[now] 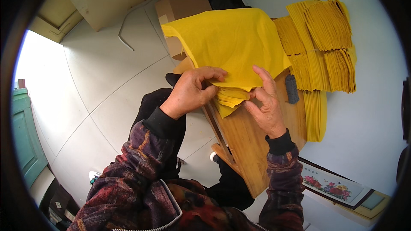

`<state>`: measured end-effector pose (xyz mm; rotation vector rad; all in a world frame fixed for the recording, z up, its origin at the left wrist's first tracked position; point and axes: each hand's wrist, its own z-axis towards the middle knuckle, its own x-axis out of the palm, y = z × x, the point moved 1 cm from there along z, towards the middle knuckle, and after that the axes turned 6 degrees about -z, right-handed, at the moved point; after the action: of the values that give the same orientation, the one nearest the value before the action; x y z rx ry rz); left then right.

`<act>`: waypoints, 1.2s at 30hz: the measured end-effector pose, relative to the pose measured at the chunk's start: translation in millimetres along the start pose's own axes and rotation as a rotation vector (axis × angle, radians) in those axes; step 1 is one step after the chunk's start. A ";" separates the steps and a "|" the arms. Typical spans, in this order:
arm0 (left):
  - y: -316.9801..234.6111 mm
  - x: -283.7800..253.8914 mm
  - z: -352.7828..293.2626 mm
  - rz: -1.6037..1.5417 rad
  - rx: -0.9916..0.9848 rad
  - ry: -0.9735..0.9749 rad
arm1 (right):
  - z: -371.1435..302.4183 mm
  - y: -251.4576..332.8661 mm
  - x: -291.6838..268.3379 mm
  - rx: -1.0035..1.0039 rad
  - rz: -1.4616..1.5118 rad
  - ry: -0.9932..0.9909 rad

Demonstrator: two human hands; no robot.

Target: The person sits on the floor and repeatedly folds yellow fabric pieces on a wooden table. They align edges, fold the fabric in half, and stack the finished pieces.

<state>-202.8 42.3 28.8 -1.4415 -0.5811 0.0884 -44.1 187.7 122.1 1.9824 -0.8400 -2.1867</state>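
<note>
A wide yellow cloth (231, 42) lies over the far end of the wooden table, partly hanging past its left edge. Its near edge meets a bundle of folded yellow layers (231, 97) between my two hands. My left hand (195, 89) is closed at the cloth's near left edge, thumb and forefinger curled together on it. On the other side, my right hand (266, 105) pinches the near right corner of the layers, with one finger raised above the cloth. The fingertips of both hands are partly hidden by the fabric.
Stacks of folded yellow cloth (327, 25) stand at the table's right, against the white wall. A dark grey block (292, 89) sits beside them on the wooden table (257, 145). Beyond the table is a cardboard box (184, 6). A framed flower picture (332, 184) is at lower right.
</note>
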 end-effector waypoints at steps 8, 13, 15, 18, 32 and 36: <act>-3.2 6.3 1.5 0.112 0.025 -0.084 | -9.8 6.2 5.7 -0.065 -0.205 -0.184; -3.0 8.3 0.8 0.135 0.001 -0.135 | -17.3 2.9 16.1 -0.073 -0.164 -0.307; -2.7 8.9 0.3 0.135 -0.022 -0.147 | -18.5 1.4 17.5 -0.098 -0.181 -0.306; -1.8 8.8 0.8 0.131 -0.014 -0.148 | -15.6 0.9 15.2 -0.194 -0.310 -0.250; -6.4 -0.5 -0.9 -0.046 -0.035 -0.014 | -2.8 2.5 4.6 -0.012 -0.004 -0.042; -7.0 -3.4 -2.0 -0.069 -0.078 0.024 | -3.2 2.0 4.7 0.009 0.018 -0.031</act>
<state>-206.9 38.1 34.3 -1.4949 -0.6198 -0.0069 -42.4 183.0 118.7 1.9426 -0.8701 -2.2130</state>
